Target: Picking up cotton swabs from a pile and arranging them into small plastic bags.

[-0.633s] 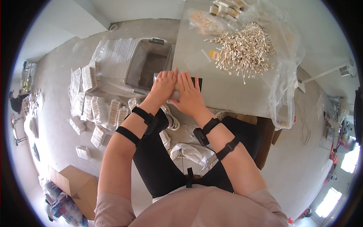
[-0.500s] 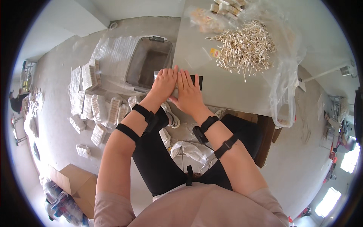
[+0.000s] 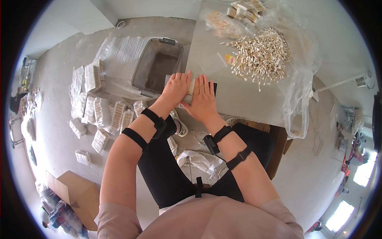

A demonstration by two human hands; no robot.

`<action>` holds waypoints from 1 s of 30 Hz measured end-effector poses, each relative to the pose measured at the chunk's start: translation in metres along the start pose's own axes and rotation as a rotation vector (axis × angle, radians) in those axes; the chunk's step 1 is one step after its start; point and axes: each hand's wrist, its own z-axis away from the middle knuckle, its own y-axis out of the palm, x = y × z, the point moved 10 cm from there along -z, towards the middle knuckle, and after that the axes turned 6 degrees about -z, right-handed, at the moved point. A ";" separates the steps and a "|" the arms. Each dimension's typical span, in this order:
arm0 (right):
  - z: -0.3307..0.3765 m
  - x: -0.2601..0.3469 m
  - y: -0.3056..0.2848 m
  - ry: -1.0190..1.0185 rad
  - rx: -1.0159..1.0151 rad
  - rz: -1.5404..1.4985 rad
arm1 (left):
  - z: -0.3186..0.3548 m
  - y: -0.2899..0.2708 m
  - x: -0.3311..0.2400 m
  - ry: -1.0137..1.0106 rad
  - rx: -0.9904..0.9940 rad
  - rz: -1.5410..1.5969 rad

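Observation:
At the table's near left corner, my left hand point(image 3: 176, 87) and my right hand point(image 3: 202, 99) lie side by side, palms down. A bundle of pale cotton swabs point(image 3: 191, 87) shows in the narrow gap between them, seemingly in a clear plastic bag point(image 3: 167, 79) whose edge sticks out by my left fingers. The right fingers are stretched flat over it. My left fingers rest across its other part, tips slightly bent. Beyond the right hand a flat black piece point(image 3: 215, 88) peeks out. What lies under both palms is hidden.
A heap of loose cotton swabs point(image 3: 262, 55) covers the far part of the table point(image 3: 246, 101), beside printed bags point(image 3: 223, 24) and a plastic sheet point(image 3: 296, 115). Left of the table stands a grey bin point(image 3: 137, 79). White packs point(image 3: 102, 111) and a cardboard box point(image 3: 81, 199) are on the floor.
My hands have drawn slightly apart, so the swabs between them now show. The right hand has shifted a little to the right, and the view has moved slightly.

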 end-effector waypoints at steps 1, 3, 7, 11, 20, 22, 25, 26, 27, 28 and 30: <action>0.000 0.002 0.002 -0.008 0.009 0.006 | 0.002 0.001 0.001 -0.005 -0.004 -0.001; 0.001 -0.001 0.002 -0.008 0.021 0.023 | 0.000 -0.001 -0.001 -0.004 -0.015 0.009; -0.002 0.004 0.003 -0.045 0.040 0.066 | 0.002 -0.006 -0.003 0.034 -0.056 -0.059; -0.006 0.008 0.003 -0.096 0.032 0.027 | 0.002 -0.004 -0.002 0.044 -0.056 -0.064; 0.014 0.009 -0.006 -0.035 -0.060 -0.034 | 0.000 0.002 -0.002 0.025 -0.008 -0.045; 0.019 0.012 -0.005 -0.043 -0.071 -0.030 | 0.000 -0.001 0.001 0.024 -0.008 -0.044; 0.017 0.020 -0.004 -0.034 -0.087 -0.017 | 0.001 0.002 0.002 0.015 -0.007 -0.020; 0.015 0.023 -0.004 -0.025 -0.091 -0.017 | 0.001 0.004 0.002 0.001 -0.001 -0.004; 0.014 0.026 -0.005 -0.023 -0.090 -0.014 | 0.000 0.004 0.000 0.003 -0.003 -0.001; 0.013 0.026 -0.004 0.006 -0.069 -0.013 | 0.000 0.004 0.000 -0.002 -0.009 0.012; 0.012 0.023 0.000 0.028 -0.052 -0.016 | -0.001 0.004 0.003 -0.012 -0.015 0.018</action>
